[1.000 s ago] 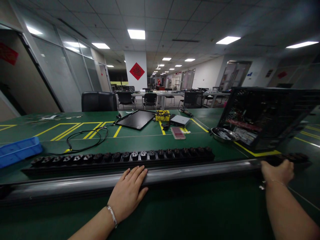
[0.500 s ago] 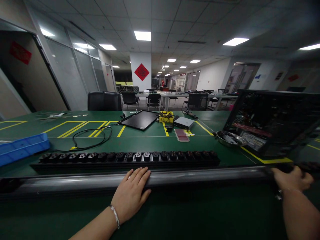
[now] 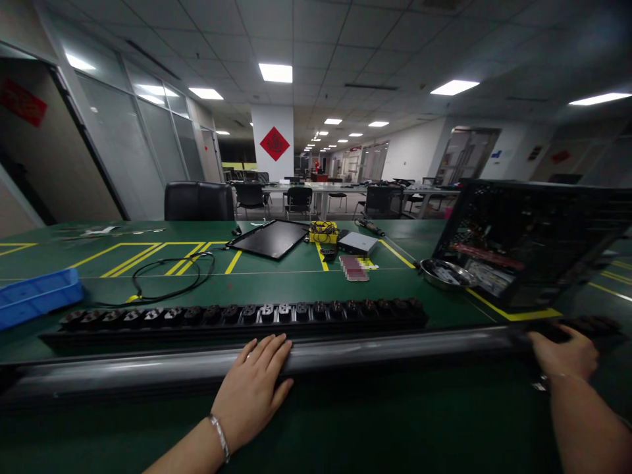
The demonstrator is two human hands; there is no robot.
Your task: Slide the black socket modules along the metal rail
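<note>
A long black bar with a smooth, glossy top lies across the green table in front of me. My left hand rests flat on its middle, fingers stretched out and palm down. At the bar's right part, my right hand is curled around it; the fingertips are partly hidden. Dark socket-like shapes show just beyond that hand. Right behind the bar lies a long black power strip with a row of several sockets facing up.
A blue plastic tray sits at the left, near a looped black cable. Behind are a flat black panel, a yellow box with wires and a grey box. To the right stand a metal bowl and an open computer case.
The view has shifted slightly, so most things appear a little further left. Both hands keep the same places on the bar.
</note>
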